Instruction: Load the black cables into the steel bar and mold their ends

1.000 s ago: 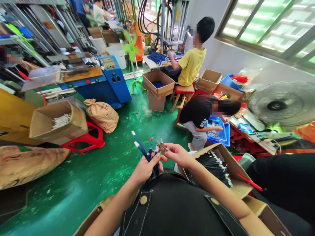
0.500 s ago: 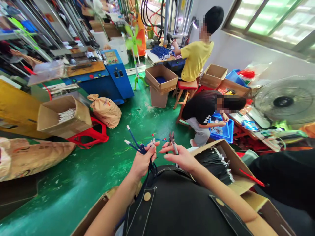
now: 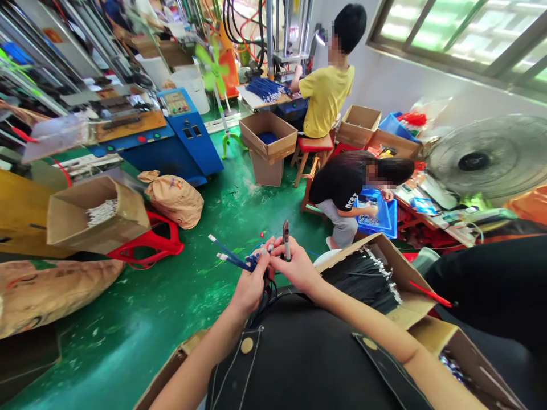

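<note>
Head view: green floor point(image 3: 171, 296) is filling the middle. An open cardboard box point(image 3: 92, 219) with white pieces is sitting on a red stool point(image 3: 149, 245) at left, a tan sack point(image 3: 175, 199) just beside it. A blue machine point(image 3: 171, 142) is standing behind those. A person in a yellow shirt point(image 3: 325, 105) is sitting on a stool at a far desk point(image 3: 260, 99) that carries blue cables. A person in a black shirt point(image 3: 342, 191) is bending over a blue tray point(image 3: 378, 216). A grey fan point(image 3: 474, 162) is standing at right. Another open box point(image 3: 384, 279) with black cables is lying just right of the hands, touching the lap.

Nothing is blocking the hands; they are meeting above the lap, over the floor.

Left hand point(image 3: 250, 287): grip is clamped on a bundle of blue cables point(image 3: 233, 259), white plug ends pointing up-left, the rest hanging down over the black apron point(image 3: 299, 353).

Right hand point(image 3: 297, 267): grip is closed around small cutters point(image 3: 285, 239), held upright, tip up, touching the left fingertips at the cable ends.
</note>
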Action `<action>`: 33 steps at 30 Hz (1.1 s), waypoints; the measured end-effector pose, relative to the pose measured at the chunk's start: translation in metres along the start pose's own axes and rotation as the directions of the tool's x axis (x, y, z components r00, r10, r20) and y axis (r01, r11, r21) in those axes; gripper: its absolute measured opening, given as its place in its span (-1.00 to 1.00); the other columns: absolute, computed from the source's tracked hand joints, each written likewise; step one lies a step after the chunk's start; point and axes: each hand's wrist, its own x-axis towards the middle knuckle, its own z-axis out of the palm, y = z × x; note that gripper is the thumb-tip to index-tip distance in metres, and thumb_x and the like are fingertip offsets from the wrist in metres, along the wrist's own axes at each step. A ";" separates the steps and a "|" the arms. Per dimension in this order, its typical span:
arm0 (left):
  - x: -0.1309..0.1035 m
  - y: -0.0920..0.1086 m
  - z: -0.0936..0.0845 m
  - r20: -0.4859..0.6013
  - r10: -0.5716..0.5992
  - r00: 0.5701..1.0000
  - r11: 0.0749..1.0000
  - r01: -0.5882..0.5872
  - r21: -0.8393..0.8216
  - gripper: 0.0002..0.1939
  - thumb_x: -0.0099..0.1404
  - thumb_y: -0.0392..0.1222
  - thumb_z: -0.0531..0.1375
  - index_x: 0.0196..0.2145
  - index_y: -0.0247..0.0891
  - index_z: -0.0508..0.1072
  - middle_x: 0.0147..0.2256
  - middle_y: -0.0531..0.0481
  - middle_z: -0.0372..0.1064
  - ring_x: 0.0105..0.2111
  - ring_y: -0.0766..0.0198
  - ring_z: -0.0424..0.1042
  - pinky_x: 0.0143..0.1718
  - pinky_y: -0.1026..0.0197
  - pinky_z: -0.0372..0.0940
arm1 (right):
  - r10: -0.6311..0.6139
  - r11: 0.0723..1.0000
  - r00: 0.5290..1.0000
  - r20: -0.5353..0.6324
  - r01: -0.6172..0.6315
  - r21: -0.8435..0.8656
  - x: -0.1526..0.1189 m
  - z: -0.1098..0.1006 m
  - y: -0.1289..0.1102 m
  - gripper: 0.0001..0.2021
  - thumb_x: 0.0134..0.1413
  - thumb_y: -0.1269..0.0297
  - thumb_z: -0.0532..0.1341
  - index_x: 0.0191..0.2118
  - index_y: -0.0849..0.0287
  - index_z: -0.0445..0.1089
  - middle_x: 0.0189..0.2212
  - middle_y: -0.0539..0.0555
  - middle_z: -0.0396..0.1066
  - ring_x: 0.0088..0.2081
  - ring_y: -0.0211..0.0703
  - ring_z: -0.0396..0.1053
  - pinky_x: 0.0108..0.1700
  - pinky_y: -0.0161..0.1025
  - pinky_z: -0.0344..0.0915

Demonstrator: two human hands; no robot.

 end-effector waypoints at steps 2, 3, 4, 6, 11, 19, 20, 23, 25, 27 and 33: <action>0.005 0.004 -0.009 -0.004 0.044 0.999 0.998 -0.044 0.049 -0.48 0.18 0.18 0.23 -0.05 -0.24 0.51 -0.28 -0.05 0.44 -0.31 0.32 0.35 -0.27 0.32 0.26 | 0.020 0.997 1.000 0.019 -0.021 0.068 0.001 -0.003 0.000 -0.85 -0.09 0.23 0.32 -0.52 0.16 0.39 -0.21 0.05 0.27 -0.14 -0.15 0.30 -0.03 -0.18 0.22; 0.008 0.008 -0.015 -0.026 0.075 0.997 0.994 -0.072 0.084 -0.52 0.18 0.17 0.24 -0.11 -0.25 0.54 -0.27 -0.06 0.44 -0.26 0.31 0.35 -0.21 0.32 0.26 | 0.026 0.994 0.999 0.040 -0.030 0.106 0.002 -0.006 0.001 -0.84 -0.11 0.22 0.34 -0.51 0.16 0.39 -0.21 0.04 0.28 -0.14 -0.15 0.30 -0.02 -0.17 0.21; 0.010 0.013 -0.021 -0.050 0.104 0.993 0.989 -0.097 0.114 -0.55 0.17 0.16 0.25 -0.17 -0.26 0.56 -0.33 -0.04 0.43 -0.28 0.33 0.35 -0.20 0.32 0.26 | 0.033 0.988 0.997 0.074 -0.044 0.145 0.003 -0.008 0.000 -0.83 -0.14 0.22 0.36 -0.51 0.17 0.40 -0.21 0.04 0.28 -0.14 -0.14 0.29 -0.03 -0.17 0.20; 0.013 0.023 -0.029 -0.059 0.115 0.992 0.987 -0.107 0.123 -0.61 0.15 0.12 0.29 -0.25 -0.27 0.57 -0.50 0.06 0.31 -0.47 0.42 0.27 -0.31 0.33 0.26 | 0.050 0.973 0.983 0.179 -0.088 0.213 0.005 -0.014 0.000 -0.80 -0.18 0.19 0.40 -0.51 0.17 0.41 -0.21 0.04 0.29 -0.16 -0.15 0.29 -0.06 -0.19 0.21; 0.007 0.037 -0.027 0.236 -0.061 0.970 0.997 0.046 0.069 -0.66 0.10 0.00 0.35 -0.28 -0.32 0.51 -0.58 0.15 0.15 -0.66 0.53 -0.01 -0.62 0.37 0.00 | 0.058 0.949 0.921 0.386 -0.170 0.264 0.008 -0.019 -0.002 -0.72 -0.24 0.14 0.44 -0.54 0.20 0.38 -0.23 0.03 0.29 -0.17 -0.16 0.27 -0.05 -0.20 0.19; -0.001 0.032 -0.026 0.358 -0.085 0.930 0.993 0.052 0.103 -0.70 0.13 -0.03 0.34 -0.41 -0.31 0.40 -0.58 0.17 0.06 -0.63 0.53 -0.03 -0.63 0.39 -0.15 | 0.032 0.987 0.857 0.514 -0.109 0.121 0.002 -0.026 -0.005 -0.77 -0.05 0.13 0.31 -0.44 0.19 0.37 -0.23 0.06 0.38 -0.15 -0.12 0.33 -0.01 -0.15 0.22; -0.001 0.032 -0.026 0.312 -0.071 0.948 0.993 0.037 0.114 -0.70 0.14 -0.02 0.33 -0.40 -0.31 0.39 -0.58 0.17 0.07 -0.64 0.54 -0.04 -0.64 0.39 -0.17 | 0.025 0.998 0.879 0.476 -0.049 0.037 -0.001 -0.028 -0.007 -0.80 -0.03 0.15 0.29 -0.40 0.18 0.37 -0.21 0.07 0.40 -0.13 -0.11 0.33 0.01 -0.13 0.21; 0.000 0.031 -0.026 0.140 -0.022 0.990 0.987 -0.001 0.160 -0.67 0.13 -0.01 0.34 -0.27 -0.29 0.43 -0.55 0.13 0.21 -0.67 0.55 -0.03 -0.67 0.40 -0.20 | -0.083 0.932 0.955 0.283 0.175 -0.316 -0.011 -0.036 -0.010 -0.88 -0.02 0.28 0.23 -0.32 0.16 0.33 -0.10 0.15 0.39 -0.02 -0.03 0.30 0.08 -0.06 0.17; 0.001 0.031 -0.024 0.050 -0.011 0.999 0.985 0.002 0.175 -0.59 0.11 0.02 0.33 -0.18 -0.31 0.44 -0.53 0.05 0.33 -0.69 0.55 0.00 -0.69 0.40 -0.21 | -0.180 0.812 0.956 0.232 0.278 -0.513 -0.019 -0.039 -0.010 -0.86 -0.04 0.35 0.20 -0.28 0.17 0.31 -0.01 0.23 0.33 0.05 0.03 0.25 0.10 -0.02 0.16; 0.001 0.030 -0.022 -0.007 -0.012 1.000 0.985 0.013 0.170 -0.57 0.10 0.06 0.32 -0.21 -0.34 0.43 -0.57 0.01 0.37 -0.71 0.53 0.03 -0.70 0.40 -0.22 | -0.222 0.695 0.941 0.254 0.336 -0.635 -0.026 -0.040 -0.009 -0.85 -0.06 0.39 0.18 -0.28 0.17 0.29 0.04 0.27 0.30 0.07 0.08 0.22 0.09 0.02 0.16; 0.000 0.021 -0.010 -0.155 0.019 0.988 0.997 -0.007 0.080 -0.54 -0.01 0.13 0.36 -0.34 -0.28 0.38 -0.60 0.08 0.30 -0.64 0.45 0.19 -0.70 0.45 -0.14 | -0.341 0.496 0.915 0.215 0.369 -0.786 -0.039 -0.033 0.004 -0.73 -0.16 0.43 0.18 -0.22 0.19 0.26 -0.01 0.28 0.34 0.03 0.14 0.22 0.03 0.05 0.14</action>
